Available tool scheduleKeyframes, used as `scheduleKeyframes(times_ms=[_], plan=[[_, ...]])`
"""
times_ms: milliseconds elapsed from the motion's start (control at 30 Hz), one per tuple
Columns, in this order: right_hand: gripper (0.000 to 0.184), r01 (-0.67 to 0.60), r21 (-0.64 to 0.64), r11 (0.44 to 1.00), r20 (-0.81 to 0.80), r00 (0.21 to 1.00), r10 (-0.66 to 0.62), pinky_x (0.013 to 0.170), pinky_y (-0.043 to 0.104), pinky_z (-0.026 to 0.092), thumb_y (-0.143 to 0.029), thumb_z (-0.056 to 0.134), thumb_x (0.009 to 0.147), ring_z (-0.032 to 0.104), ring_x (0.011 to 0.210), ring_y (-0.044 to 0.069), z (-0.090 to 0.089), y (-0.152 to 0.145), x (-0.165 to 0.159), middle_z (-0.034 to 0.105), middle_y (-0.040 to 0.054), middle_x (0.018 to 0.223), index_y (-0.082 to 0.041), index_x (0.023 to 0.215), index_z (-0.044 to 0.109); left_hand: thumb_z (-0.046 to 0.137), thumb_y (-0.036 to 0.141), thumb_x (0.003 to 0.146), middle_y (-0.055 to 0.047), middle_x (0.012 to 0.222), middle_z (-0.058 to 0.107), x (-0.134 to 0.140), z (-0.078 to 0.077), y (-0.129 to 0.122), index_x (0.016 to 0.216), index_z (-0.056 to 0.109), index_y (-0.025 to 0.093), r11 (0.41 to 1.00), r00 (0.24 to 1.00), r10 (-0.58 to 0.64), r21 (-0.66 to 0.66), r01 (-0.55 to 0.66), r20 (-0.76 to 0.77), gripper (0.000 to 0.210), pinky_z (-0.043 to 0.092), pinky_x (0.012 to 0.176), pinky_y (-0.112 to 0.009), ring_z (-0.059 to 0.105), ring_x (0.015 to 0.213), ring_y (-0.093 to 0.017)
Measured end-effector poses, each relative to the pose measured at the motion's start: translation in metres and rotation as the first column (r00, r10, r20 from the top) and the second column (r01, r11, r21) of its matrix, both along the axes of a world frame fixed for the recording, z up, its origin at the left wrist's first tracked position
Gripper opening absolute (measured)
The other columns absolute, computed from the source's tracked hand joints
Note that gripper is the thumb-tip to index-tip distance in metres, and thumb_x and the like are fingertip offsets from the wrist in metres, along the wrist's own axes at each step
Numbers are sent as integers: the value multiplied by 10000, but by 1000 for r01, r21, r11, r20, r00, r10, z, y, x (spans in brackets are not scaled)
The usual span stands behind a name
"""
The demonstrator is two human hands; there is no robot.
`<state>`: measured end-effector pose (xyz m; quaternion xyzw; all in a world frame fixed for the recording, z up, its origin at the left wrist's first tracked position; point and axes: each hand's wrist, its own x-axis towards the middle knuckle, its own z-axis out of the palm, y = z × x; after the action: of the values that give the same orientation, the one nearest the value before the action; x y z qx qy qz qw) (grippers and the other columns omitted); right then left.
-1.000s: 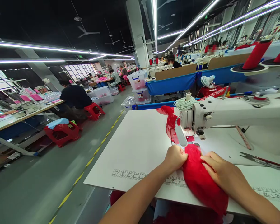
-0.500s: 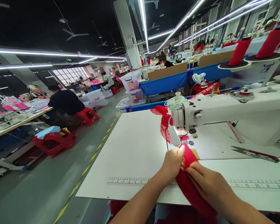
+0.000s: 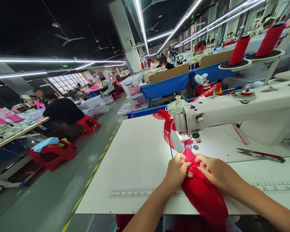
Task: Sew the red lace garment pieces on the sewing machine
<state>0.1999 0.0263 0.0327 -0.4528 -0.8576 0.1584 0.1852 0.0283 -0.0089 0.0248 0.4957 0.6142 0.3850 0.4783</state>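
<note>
"Cloth of thin red fabric (image 3: 205,198) — where does it lie?"

"On the white bench (image 3: 135,154), just in front of the white sewing machine (image 3: 232,111)'s head, its lower end running past the bench's near edge."

"And the hands?"

"The left hand (image 3: 177,168) has its fingers closed on the cloth's left side; the right hand (image 3: 214,167) pinches the opposite side, close by. Both grip near the upper end."

"What else is about?"

"A small white lamp (image 3: 177,141) just beyond the left hand, a second red cloth piece (image 3: 168,129) behind the machine's head — and metal scissors with dark red handles (image 3: 261,154) off to the right. A printed black ruler scale (image 3: 132,193) runs along the near edge."
</note>
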Motion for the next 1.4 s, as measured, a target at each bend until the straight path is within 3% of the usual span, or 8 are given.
scheduleKeyframes(times_ms=[100, 267, 533, 633, 733, 1033, 1233, 1400], plan=[[269, 60, -38, 998, 72, 996, -57, 523, 283, 385, -256, 307, 884, 644, 620, 205, 3, 9, 10, 693, 33, 744, -237, 764, 547, 460, 264, 899, 59, 636, 517, 1, -2, -1, 896, 423, 220, 1000, 1000, 8, 15, -8, 5, 58, 527, 560, -277, 636, 547, -162], [295, 105, -2, 995, 137, 985, -103, 523, 300, 355, -365, 346, 935, 689, 770, 262, 3, 9, 5, 691, 101, 1087, -224, 1099, 546, 440, 182, 884, 96, 579, 507, 3, 2, -4, 1256, 363, 181, 998, 999, -11, 58, 13, -50, 380, 527, 562, -283, 590, 478, -159], [275, 90, 136, 987, 91, 991, -102, 473, 282, 289, -40, 326, 841, 609, 631, 221, -8, 21, 9, 621, 88, 791, -190, 921, 543, 380, -13, 722, 98, 462, 424, 0, 11, -6, 820, 529, 212, 994, 988, -96, 44, 102, -118, 287, 366, 407, -198, 460, 373, -109], [263, -13, 188, 982, 1, 1000, 13, 610, 297, 426, -39, 348, 855, 611, 796, 216, -10, 21, 10, 623, 104, 920, -200, 886, 554, 388, -6, 704, 105, 420, 427, 2, 9, -3, 806, 501, 217, 996, 991, -85, 8, 86, -104, 271, 375, 395, -197, 480, 369, -122], [208, -161, 168, 973, -88, 980, 177, 609, 274, 474, -86, 395, 867, 584, 694, 171, -12, 18, 2, 607, 42, 836, -223, 802, 537, 401, 18, 699, 100, 437, 465, 4, 8, 0, 820, 491, 214, 998, 995, -61, -40, 58, -84, 247, 437, 425, -210, 527, 393, -128], [255, -298, 136, 945, -272, 906, 325, 683, 302, 562, -87, 338, 879, 644, 755, 162, -18, 29, -15, 659, 60, 890, -200, 882, 566, 424, 117, 761, 64, 503, 542, 6, 23, -3, 814, 522, 207, 993, 977, -56, -111, 34, -204, 143, 507, 526, -258, 615, 492, -156], [347, -328, 222, 918, -202, 906, 373, 883, 362, 553, -96, 362, 849, 665, 1025, 218, -40, 39, -11, 692, 106, 1157, -194, 1004, 656, 566, 232, 784, 27, 523, 395, -16, 30, 13, 532, 288, 238, 993, 813, 99, 114, -41, -574, 375, 455, 677, -336, 576, 640, -209], [427, -296, 299, 907, -133, 929, 347, 811, 403, 576, -46, 384, 760, 671, 974, 262, -50, 41, -8, 687, 134, 1204, -166, 1061, 662, 598, 125, 720, -57, 801, 548, -22, 23, 28, 650, 418, 225, 936, 697, 234, 352, 29, -677, 217, 465, 775, -385, 564, 844, -254]])
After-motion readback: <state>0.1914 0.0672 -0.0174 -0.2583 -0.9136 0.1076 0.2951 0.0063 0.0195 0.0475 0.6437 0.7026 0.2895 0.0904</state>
